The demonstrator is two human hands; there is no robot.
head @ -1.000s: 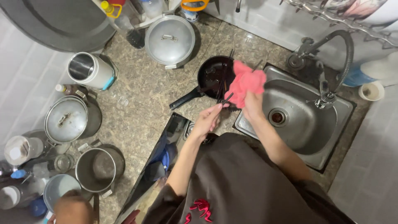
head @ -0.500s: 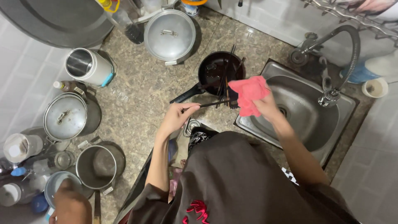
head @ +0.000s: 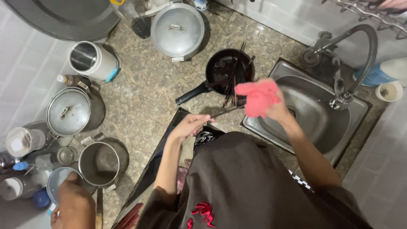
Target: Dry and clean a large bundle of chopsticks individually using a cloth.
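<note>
Nearest the wearer, the left hand [head: 188, 127] is closed around the near end of a thin dark chopstick-like stick [head: 227, 111], fingers curled together on it, so that the rod points away toward the right hand. The stick looks stiff, light and probably slick if wet; it seems best held near its end with a firm pinch, as it is now, since a loose grip would let it roll. Just beyond its far tip, the right hand [head: 277, 108] is clamped on a soft pink cloth [head: 256, 96], bunched and floppy, which hangs over the near edge of the stainless steel sink [head: 352, 123]. The cloth would give under any squeeze and can be gathered anywhere. Just past the cloth, a black frying pan with a long handle [head: 220, 74] rests on the speckled stone counter [head: 148, 97], with more dark sticks [head: 237, 70] lying across it. Farther off from the left hand stands a lidded round metal pot [head: 177, 30].
</note>
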